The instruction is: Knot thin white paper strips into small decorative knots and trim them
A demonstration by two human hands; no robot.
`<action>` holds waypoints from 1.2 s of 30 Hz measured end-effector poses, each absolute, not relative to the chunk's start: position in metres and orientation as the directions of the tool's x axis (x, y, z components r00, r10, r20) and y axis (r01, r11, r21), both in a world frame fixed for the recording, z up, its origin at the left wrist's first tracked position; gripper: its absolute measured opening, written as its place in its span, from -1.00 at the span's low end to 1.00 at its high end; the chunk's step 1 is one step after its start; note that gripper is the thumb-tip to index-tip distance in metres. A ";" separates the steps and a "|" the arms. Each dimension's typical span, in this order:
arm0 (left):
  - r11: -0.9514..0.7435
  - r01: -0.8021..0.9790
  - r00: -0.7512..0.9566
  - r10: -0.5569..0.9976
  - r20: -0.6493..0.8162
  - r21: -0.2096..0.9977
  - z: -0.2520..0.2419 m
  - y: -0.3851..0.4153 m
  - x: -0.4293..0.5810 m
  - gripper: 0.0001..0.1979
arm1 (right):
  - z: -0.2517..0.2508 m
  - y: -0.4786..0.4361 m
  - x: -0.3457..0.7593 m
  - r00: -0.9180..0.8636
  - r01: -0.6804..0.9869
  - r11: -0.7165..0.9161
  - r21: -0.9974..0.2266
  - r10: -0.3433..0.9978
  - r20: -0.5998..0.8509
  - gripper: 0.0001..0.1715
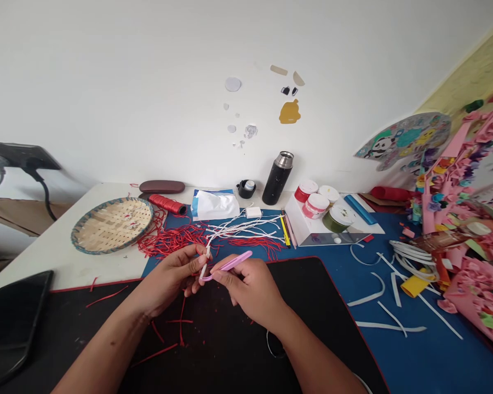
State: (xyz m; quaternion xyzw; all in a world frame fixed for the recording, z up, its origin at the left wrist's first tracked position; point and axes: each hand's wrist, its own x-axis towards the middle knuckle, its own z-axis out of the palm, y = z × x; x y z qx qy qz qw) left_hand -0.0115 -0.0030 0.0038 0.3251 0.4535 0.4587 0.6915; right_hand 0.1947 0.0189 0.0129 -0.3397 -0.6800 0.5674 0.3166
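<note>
My left hand (181, 268) pinches a thin white cord (207, 254) between thumb and fingers, above the black desk mat (230, 361). Close beside it, my right hand (250, 284) grips a slim pink looped piece (236, 261). One end of that piece curves round to the white cord at my left fingertips; how the two join is too small to tell. Just beyond the hands lie a bunch of white cords (246, 230) and a heap of cut red cords (176, 238). Short red scraps (164, 353) are scattered on the mat under my left arm.
A woven basket (110, 225), a red cord spool (167, 204) and tissues (216, 205) stand behind. Further right are a black flask (277, 178), a white box (312, 235) with lidded tubs, white strips (370, 293) and pink paper flowers (485, 290). A phone (14, 328) lies at left.
</note>
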 end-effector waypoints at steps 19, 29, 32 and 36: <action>0.453 -0.345 0.299 0.883 -0.361 0.822 0.012 -0.007 -0.020 -0.65 | 0.007 0.027 0.195 -0.637 -0.002 -0.264 -0.965 0.744 -0.202 -0.44; 0.409 -0.422 0.195 0.913 -0.359 0.809 0.008 -0.004 -0.020 -0.67 | 0.005 0.021 0.194 -0.548 0.075 -0.016 -0.997 0.834 -0.055 -0.57; 0.407 -0.428 0.198 0.914 -0.355 0.807 0.006 -0.004 -0.022 -0.65 | 0.007 0.019 0.195 -0.543 0.104 0.045 -0.994 0.839 -0.019 -0.59; 0.411 -0.435 0.192 0.911 -0.364 0.801 0.005 -0.005 -0.023 -0.67 | 0.012 0.019 0.195 -0.543 0.108 0.126 -0.986 0.838 0.048 -0.62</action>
